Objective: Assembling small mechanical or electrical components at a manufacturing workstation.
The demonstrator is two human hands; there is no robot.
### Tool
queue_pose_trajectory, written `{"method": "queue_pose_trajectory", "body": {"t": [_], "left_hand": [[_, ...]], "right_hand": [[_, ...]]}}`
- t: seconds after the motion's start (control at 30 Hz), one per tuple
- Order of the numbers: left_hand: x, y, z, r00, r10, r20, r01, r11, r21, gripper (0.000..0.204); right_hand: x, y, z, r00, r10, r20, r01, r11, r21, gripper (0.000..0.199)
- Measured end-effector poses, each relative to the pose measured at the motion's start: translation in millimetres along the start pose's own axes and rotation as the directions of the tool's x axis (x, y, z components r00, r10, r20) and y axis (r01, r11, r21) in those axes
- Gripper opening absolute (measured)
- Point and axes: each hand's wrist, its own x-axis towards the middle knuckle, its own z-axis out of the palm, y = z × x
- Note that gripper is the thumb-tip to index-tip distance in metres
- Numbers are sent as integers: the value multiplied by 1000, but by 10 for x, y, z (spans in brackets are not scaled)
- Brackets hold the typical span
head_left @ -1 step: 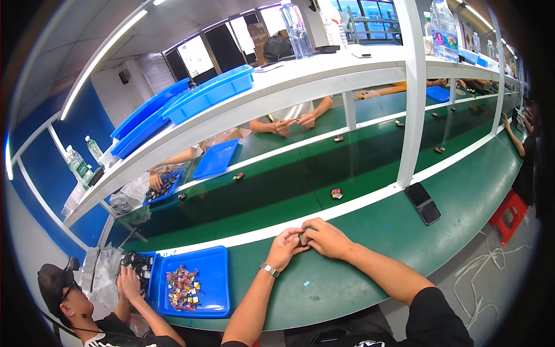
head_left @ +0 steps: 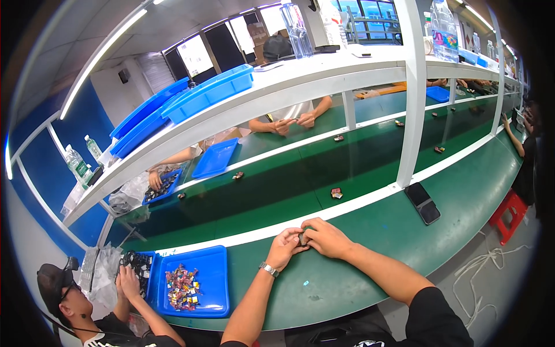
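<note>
Both my hands meet above the near green worktop, in front of the white rail. Between the fingertips sits a small dark part with a brownish face [head_left: 302, 239]; the fingers cover most of it, so I cannot tell its kind. My left hand [head_left: 283, 247], with a metal-banded watch at the wrist, pinches it from the left. From the right, my right hand [head_left: 329, 239] closes its thumb and fingers on the same part. Left of my left forearm lies a blue tray [head_left: 215, 277] holding a heap of small red, yellow and white parts [head_left: 184, 288].
A black phone [head_left: 423, 203] lies right of my hands. Beyond the white rail, small parts [head_left: 336, 193] sit spaced along the green belt. A white post [head_left: 411, 104] rises from the rail. At left, a co-worker's hands [head_left: 128, 282] work by a tray of black parts [head_left: 137, 263].
</note>
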Motion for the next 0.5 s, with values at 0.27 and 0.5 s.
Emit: {"method": "queue_pose_trajectory", "body": {"t": [0.27, 0.5], "left_hand": [[23, 22, 45, 1000, 29, 6, -29, 997, 69, 26], [63, 72, 43, 1000, 24, 14, -25, 993, 118, 26]], "right_hand": [[29, 62, -10, 999, 3, 41, 0, 998, -69, 17], [67, 57, -71, 998, 22, 65, -19, 998, -52, 15]]}}
